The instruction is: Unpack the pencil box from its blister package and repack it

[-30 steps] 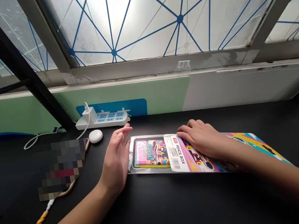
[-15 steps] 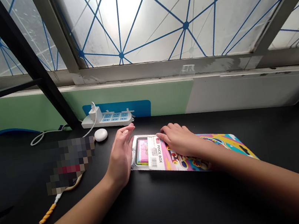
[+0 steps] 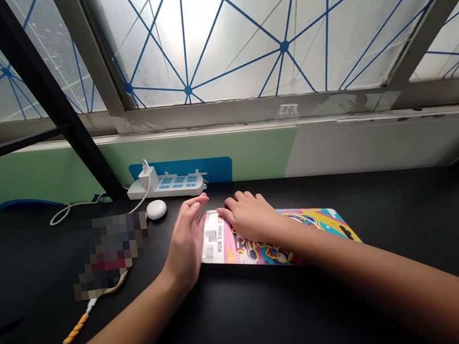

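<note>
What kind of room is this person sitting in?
Probably a desk by a window in an office or study room: a black desk, a white power strip with a charger plugged in, and frosted window panes crossed with blue tape.

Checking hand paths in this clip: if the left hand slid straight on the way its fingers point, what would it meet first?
The left hand points away toward the wall. Probably the white power strip comes first, though depth is unclear; the round white device lies just left of that line.
</note>
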Tool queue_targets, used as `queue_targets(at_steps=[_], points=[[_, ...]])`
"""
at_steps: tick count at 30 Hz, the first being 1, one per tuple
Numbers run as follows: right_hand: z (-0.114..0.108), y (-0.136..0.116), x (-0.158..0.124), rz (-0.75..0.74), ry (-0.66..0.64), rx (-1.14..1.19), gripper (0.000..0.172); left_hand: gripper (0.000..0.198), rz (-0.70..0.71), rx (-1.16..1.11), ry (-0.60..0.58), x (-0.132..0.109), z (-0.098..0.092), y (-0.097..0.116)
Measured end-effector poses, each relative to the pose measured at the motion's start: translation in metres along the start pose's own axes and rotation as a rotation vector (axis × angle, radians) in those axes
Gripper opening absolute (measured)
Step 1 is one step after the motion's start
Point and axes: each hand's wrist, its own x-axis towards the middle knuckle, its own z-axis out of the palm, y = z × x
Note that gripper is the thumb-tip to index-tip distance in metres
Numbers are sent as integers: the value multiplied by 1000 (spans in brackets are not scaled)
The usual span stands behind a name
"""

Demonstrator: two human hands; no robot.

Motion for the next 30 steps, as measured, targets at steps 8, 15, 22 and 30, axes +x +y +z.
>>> queue_targets(at_steps=[8, 15, 22, 30], points=[[-4, 98, -50, -45, 68, 115, 58, 25, -168, 353, 41, 7, -7, 2], [30, 194, -97, 275, 440, 538, 54, 52, -241, 471, 51, 18, -13, -6], [34, 172, -94, 207, 390, 623, 49, 39, -284, 489, 88, 22, -15, 3], [34, 170, -99, 176, 368, 648, 46, 40, -313, 483, 85, 24, -19, 0]])
